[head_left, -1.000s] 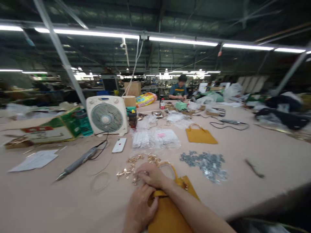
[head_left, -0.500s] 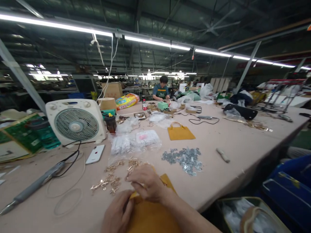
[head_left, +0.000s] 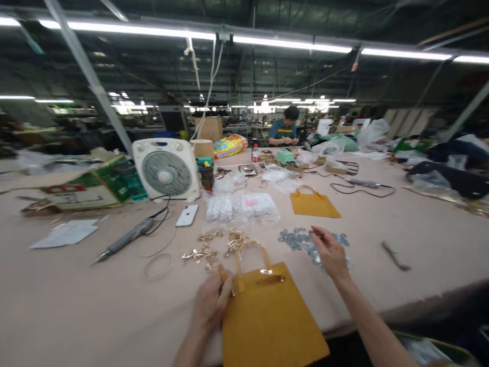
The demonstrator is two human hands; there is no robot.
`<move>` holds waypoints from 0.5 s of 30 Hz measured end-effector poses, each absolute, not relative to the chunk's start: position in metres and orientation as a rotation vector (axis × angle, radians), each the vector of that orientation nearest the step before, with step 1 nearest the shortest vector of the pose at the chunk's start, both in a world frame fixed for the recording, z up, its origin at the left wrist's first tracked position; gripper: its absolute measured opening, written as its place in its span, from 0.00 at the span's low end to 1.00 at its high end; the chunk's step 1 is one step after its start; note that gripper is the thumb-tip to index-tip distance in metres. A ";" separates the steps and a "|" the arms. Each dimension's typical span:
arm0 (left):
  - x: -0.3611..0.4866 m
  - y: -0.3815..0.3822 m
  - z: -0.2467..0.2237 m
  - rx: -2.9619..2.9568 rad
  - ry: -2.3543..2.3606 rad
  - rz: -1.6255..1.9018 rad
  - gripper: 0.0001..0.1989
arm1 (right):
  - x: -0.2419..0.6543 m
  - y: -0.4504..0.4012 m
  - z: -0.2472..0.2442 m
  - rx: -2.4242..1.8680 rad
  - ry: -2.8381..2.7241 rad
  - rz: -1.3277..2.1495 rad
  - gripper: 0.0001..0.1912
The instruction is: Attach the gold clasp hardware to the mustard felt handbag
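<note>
A mustard-yellow handbag point(head_left: 269, 316) lies in front of me at the table's near edge, with its looped handle at the top and shiny metal fittings near its upper edge. My left hand point(head_left: 214, 298) grips its upper left side, fingers wrapped round a small strap there. Over a pile of small silver metal plates point(head_left: 296, 239), my right hand point(head_left: 330, 252) hovers or rests with fingers stretched out; contact with the plates is unclear. Just beyond the handbag's handle lie loose gold-coloured metal fittings point(head_left: 204, 253).
A second yellow handbag point(head_left: 315, 204) lies farther back. Clear plastic packets point(head_left: 240, 208), a white phone point(head_left: 187, 215), a fan point(head_left: 166, 171) and a corded grey tool point(head_left: 128, 238) are to the left. A co-worker point(head_left: 284, 131) sits across the table. A small grey object point(head_left: 395, 256) lies right.
My right hand has left the handbag's top and moved right to the silver plates. More of the handbag now shows, still held by my left hand. The view has swung left.
</note>
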State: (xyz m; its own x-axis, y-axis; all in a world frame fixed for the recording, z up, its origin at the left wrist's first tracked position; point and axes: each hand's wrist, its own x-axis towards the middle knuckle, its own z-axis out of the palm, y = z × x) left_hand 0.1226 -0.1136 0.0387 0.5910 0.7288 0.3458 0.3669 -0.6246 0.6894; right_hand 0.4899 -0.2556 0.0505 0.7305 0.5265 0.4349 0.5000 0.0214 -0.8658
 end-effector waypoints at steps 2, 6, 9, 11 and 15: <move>0.121 -0.116 0.041 2.307 0.837 0.854 0.19 | 0.491 -0.256 0.042 -1.637 -0.869 0.055 0.25; 0.118 -0.122 0.044 2.403 0.665 0.865 0.13 | 0.477 -0.241 0.037 -1.657 -1.008 0.160 0.24; 0.118 -0.126 0.043 2.439 0.506 0.850 0.09 | 0.454 -0.217 0.044 -1.642 -1.179 0.262 0.21; 0.118 -0.128 0.043 2.453 0.449 0.847 0.08 | 0.435 -0.197 0.052 -1.628 -1.337 0.326 0.20; 0.118 -0.128 0.040 2.479 0.436 0.869 0.08 | 0.399 -0.154 0.063 -1.601 -1.624 0.346 0.18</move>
